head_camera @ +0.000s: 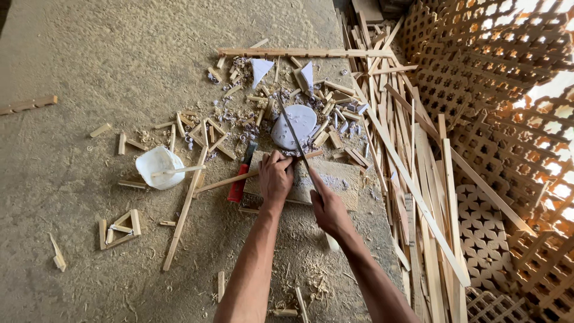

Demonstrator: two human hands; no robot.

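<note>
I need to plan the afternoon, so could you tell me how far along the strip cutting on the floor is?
Done: short cut pieces and shavings litter the floor, and a lattice panel stands alongside. In hand: the left hand steadies a strip on the wooden block while the right hand works a long blade. Left: a pile of long strips.

Bare floor lies open leftward; stacked slats and lattice panels block the right.

One round white plastic bowl, one flat rectangular wooden board, one long thin metal blade, two hands
</note>
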